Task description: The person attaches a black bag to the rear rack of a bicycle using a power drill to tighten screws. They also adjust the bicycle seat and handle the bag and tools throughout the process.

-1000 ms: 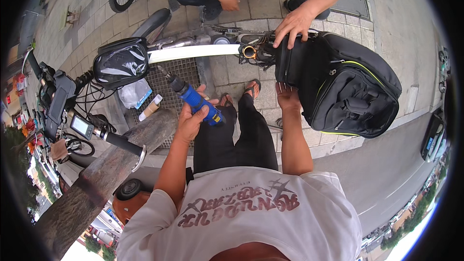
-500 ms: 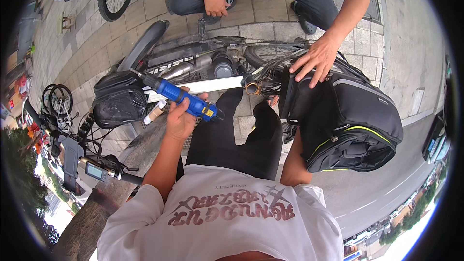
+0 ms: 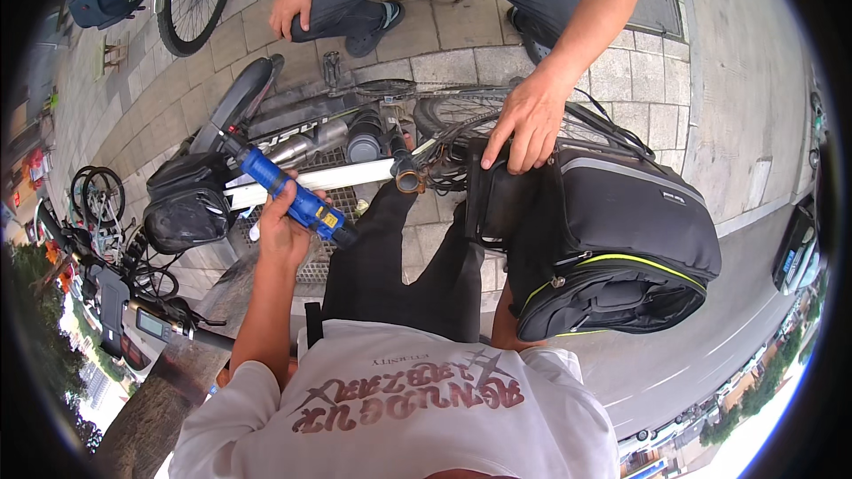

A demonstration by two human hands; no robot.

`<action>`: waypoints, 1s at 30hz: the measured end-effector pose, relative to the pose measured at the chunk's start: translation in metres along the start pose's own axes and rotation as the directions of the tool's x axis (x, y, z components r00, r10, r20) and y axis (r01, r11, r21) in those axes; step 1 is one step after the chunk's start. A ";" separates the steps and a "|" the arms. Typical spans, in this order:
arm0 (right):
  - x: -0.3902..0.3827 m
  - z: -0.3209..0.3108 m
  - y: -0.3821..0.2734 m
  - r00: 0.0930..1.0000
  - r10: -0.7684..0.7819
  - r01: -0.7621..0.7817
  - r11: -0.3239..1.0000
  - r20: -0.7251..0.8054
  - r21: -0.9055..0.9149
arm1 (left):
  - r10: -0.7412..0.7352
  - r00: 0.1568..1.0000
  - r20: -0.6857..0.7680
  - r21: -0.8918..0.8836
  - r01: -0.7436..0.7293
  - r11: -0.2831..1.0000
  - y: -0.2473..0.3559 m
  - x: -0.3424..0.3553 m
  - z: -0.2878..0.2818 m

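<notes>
My left hand (image 3: 282,229) is closed around the body of a blue handheld power tool (image 3: 282,184). The tool tilts up to the left, its narrow dark end lying over the bicycle. Below it runs the bicycle's white frame tube (image 3: 351,174). My right forearm (image 3: 510,319) goes behind a large black bag (image 3: 635,204) with a yellow-green zip edge; the bag hides my right hand. Across from me, another person's hand (image 3: 528,124) rests with spread fingers on the dark flat panel (image 3: 497,191) at the bag's left side.
A small black bag (image 3: 186,208) sits at the left of the white tube. Handlebars with a display (image 3: 151,324) stand at the left. Another bicycle's wheel (image 3: 197,4) is at the upper left. The other person's second hand (image 3: 291,9) is near their knee. A road lies at the right.
The whole view has shifted, the bags and frame now lying further left. The other person's hand that hung by their shoe is now up by the knee. My left hand still holds the tool.
</notes>
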State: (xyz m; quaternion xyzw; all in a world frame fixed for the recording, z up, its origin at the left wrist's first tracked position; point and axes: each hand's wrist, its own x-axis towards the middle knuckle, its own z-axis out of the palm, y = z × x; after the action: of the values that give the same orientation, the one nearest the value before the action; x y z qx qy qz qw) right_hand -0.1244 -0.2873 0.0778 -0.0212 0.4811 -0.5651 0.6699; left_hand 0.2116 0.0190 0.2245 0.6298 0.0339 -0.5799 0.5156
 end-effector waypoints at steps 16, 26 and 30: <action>-0.240 -0.263 0.110 0.716 0.416 -0.480 0.876 -0.560 0.037 | -0.050 0.987 -0.152 0.200 0.081 0.977 0.005 -0.009 0.013; -0.226 -0.227 0.098 0.777 0.367 -0.439 0.898 -0.512 -0.023 | -0.092 0.981 -0.170 0.183 0.123 0.975 0.008 -0.016 0.016; -0.147 -0.176 0.085 0.906 0.275 -0.327 0.937 -0.321 -0.121 | -0.048 0.987 -0.151 0.145 0.070 0.987 -0.010 -0.028 -0.003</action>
State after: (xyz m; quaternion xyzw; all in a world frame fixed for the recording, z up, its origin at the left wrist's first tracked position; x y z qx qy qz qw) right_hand -0.1650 -0.0518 0.0259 0.0816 0.6213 -0.4076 0.6642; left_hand 0.1979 0.0411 0.2398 0.7066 0.0470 -0.5479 0.4453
